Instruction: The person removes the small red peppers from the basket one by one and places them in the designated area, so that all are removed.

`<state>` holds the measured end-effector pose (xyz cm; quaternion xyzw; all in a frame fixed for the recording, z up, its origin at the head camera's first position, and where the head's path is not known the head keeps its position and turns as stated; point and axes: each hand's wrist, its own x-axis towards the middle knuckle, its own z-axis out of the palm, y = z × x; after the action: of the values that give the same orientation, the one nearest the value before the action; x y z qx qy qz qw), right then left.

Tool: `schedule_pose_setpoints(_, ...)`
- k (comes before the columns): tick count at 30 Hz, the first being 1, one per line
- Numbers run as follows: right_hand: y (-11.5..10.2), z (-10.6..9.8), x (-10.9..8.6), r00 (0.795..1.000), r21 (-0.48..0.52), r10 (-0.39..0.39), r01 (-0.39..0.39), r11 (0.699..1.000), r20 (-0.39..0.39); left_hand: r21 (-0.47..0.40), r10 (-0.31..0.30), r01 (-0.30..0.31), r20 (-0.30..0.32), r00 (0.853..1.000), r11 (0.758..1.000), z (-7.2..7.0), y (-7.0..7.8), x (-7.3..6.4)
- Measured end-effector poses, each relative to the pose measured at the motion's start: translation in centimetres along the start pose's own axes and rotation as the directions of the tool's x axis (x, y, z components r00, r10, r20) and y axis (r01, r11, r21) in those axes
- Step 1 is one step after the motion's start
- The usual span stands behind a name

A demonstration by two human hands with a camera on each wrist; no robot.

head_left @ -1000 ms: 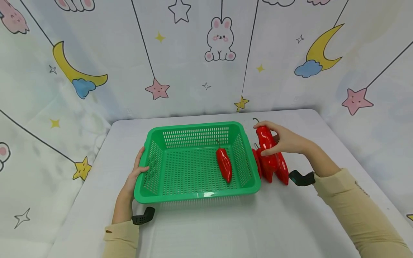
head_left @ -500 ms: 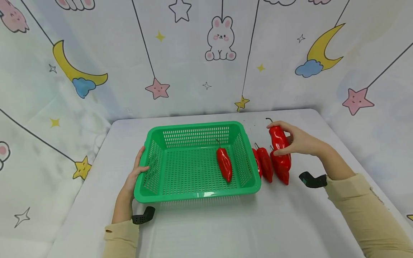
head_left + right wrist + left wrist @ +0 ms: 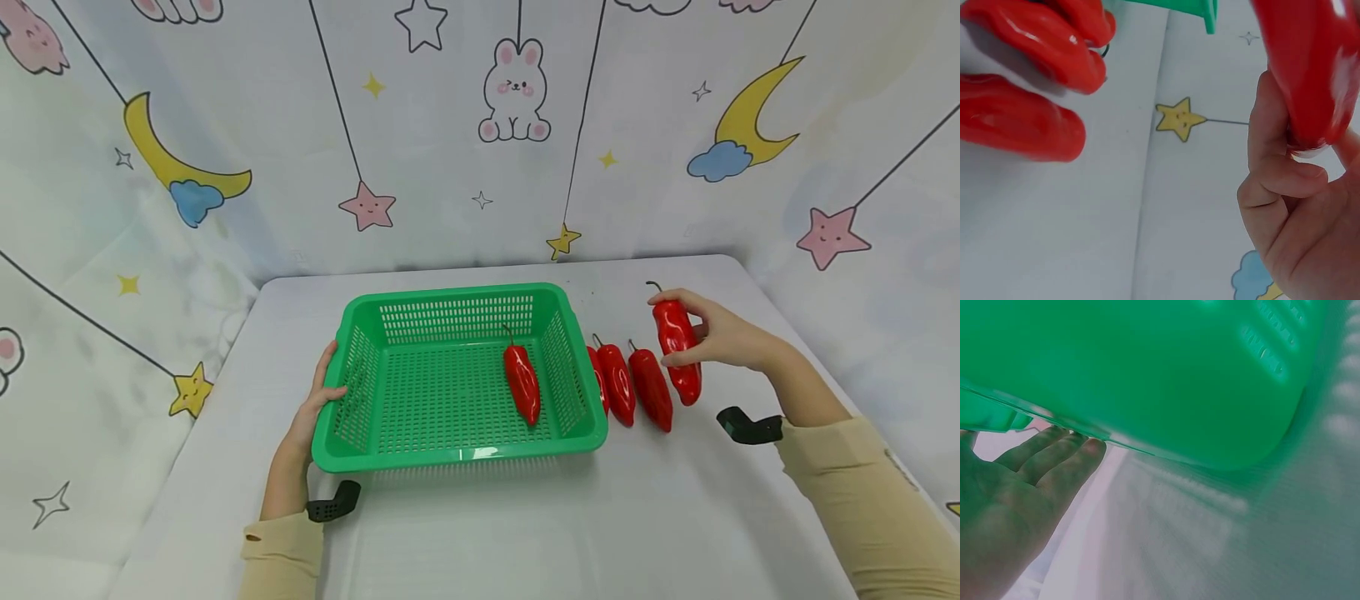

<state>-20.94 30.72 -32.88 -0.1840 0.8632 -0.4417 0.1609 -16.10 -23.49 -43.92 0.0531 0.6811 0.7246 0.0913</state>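
A red chili pepper [image 3: 677,337] with a thin dark stem is in my right hand [image 3: 720,333], pinched between thumb and fingers at the right of the table. The right wrist view shows fingers [image 3: 1266,119] against this pepper [image 3: 1313,69]. My left hand [image 3: 309,412] holds the left rim of the green plastic basket [image 3: 450,458], thumb over the edge and fingers along the outside. In the left wrist view, those fingers [image 3: 1075,465] lie straight beneath the basket's rim. Inside the basket, toward its right, one red pepper [image 3: 521,385] lies on the slotted floor.
Right of the basket, red peppers lie side by side: one pepper [image 3: 597,379] partly hidden by the rim, a middle pepper [image 3: 617,385] and an outer pepper [image 3: 651,392]. The white table [image 3: 487,533] meets a patterned cloth backdrop [image 3: 450,167] behind.
My right hand has carried its pepper rightward, away from the basket and past the peppers on the table, uncovering them. The left hand and basket have stayed still.
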Motion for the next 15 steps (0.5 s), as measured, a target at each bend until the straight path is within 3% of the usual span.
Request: schedule_pose_setpoints(15, 2.7, -0.4, -0.7, 0.999, -0.017, 0.045, -0.045, 0.999, -0.026, 0.015, 0.0, 0.001, -0.016, 1.0, 1.0, 0.0, 0.0, 0.0)
